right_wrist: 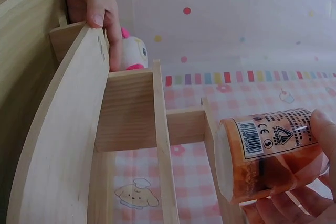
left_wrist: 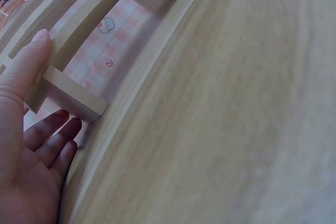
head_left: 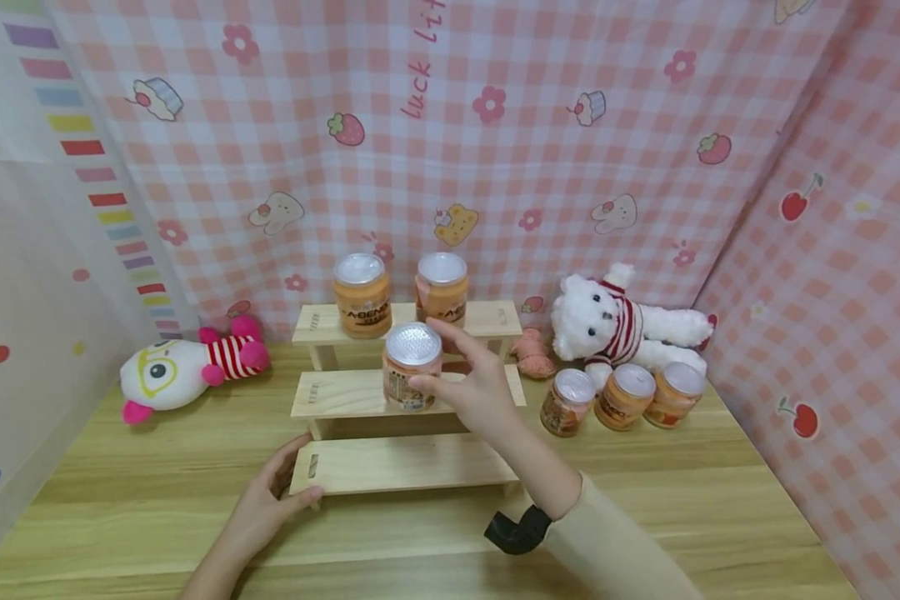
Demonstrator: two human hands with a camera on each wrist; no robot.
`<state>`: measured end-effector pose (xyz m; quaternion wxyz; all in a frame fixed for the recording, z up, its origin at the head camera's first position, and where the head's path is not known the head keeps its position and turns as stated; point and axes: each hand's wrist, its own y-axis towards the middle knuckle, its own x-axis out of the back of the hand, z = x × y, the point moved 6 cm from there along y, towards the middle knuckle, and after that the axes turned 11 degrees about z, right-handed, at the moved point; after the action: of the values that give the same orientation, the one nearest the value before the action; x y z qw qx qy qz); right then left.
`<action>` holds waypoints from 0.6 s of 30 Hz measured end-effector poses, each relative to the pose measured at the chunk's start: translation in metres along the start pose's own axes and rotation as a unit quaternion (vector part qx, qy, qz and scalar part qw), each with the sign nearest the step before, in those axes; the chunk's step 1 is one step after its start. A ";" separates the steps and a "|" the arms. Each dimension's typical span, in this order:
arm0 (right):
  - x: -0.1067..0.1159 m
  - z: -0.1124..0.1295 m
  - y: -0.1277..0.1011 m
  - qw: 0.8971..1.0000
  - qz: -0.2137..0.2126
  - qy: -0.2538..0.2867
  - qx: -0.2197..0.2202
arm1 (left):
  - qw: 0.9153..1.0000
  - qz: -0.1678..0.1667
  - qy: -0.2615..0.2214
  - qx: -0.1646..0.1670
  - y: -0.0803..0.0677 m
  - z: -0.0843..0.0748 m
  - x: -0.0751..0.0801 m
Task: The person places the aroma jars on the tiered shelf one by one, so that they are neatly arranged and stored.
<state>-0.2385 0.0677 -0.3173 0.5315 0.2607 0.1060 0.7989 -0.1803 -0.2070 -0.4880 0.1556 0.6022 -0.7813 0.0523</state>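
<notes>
My right hand (head_left: 483, 392) grips an orange jar (head_left: 405, 383) with a silver lid, thumb on one side and fingers on the other. The jar is upright at the middle step of a wooden three-step stand (head_left: 390, 462); whether its base touches the board I cannot tell. In the right wrist view the jar (right_wrist: 262, 166) shows its barcode side. My left hand (head_left: 270, 496) holds the left end of the lowest step, its thumb at the front and fingers behind. On the top step stand two similar jars, the left jar (head_left: 363, 304) and the right jar (head_left: 450, 287).
Several matching items stand right of the stand, including a jar (head_left: 566, 408). Behind them lies a white plush bear (head_left: 588, 317), near a pink yarn bundle (head_left: 532, 354). A plush toy (head_left: 168, 375) lies at left. Checked cloth (head_left: 495, 167) hangs behind the wooden table (head_left: 390, 558).
</notes>
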 end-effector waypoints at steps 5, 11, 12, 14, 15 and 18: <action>-0.013 -0.002 0.006 1.000 0.006 0.010 -0.028 | 1.000 0.000 -0.003 -0.012 0.000 -0.001 0.000; -0.025 0.018 0.009 0.999 0.011 0.008 -0.029 | 1.000 -0.001 0.000 -0.006 -0.001 -0.003 0.000; -0.028 0.015 0.010 0.999 0.009 0.012 -0.031 | 1.000 -0.002 0.001 -0.004 -0.001 -0.003 0.000; -0.032 0.003 0.013 0.999 0.004 0.017 -0.033 | 1.000 -0.002 0.002 -0.001 -0.001 -0.003 -0.001; -0.034 -0.004 0.014 0.999 0.002 0.020 -0.036 | 1.000 -0.003 0.002 -0.002 -0.001 -0.002 0.000; -0.039 -0.017 0.017 0.999 -0.006 0.018 -0.035 | 1.000 -0.003 0.004 -0.001 -0.001 -0.002 0.000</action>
<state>-0.2491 0.0275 -0.3356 0.5431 0.2270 0.0895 0.8035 -0.1793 -0.2061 -0.4861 0.1596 0.6045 -0.7787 0.0531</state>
